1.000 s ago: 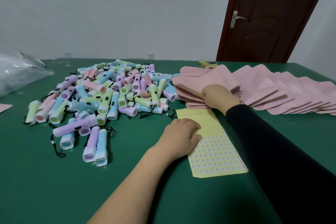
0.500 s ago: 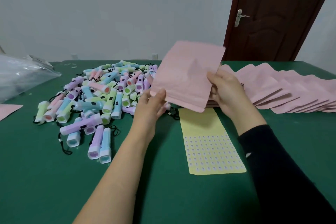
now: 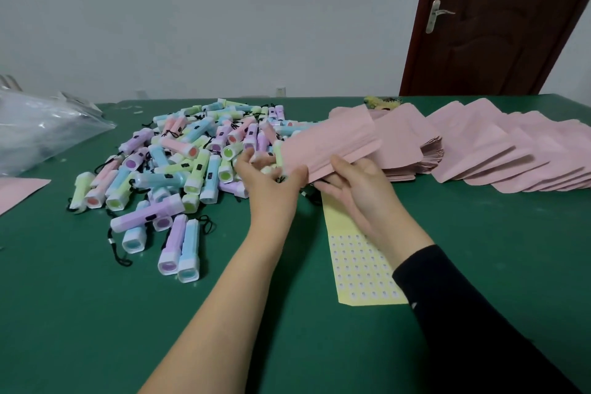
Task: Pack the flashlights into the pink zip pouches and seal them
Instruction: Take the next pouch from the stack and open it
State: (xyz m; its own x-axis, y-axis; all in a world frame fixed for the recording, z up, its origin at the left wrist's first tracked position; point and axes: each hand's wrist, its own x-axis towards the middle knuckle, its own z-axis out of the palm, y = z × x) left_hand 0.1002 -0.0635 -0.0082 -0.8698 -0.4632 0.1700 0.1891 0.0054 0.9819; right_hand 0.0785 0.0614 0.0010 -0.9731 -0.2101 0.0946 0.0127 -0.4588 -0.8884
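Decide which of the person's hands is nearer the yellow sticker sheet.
Right. The right hand, holding a pink pouch, hangs over the far end of the yellow sticker sheet; the left hand grips a flashlight off to its left.

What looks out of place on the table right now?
One pink pouch lies alone at the table's left edge, beside the clear plastic bag, far from the fanned pouch stack on the right. The flashlights are a loose heap with cords tangled. Nothing looks damaged or spilled.
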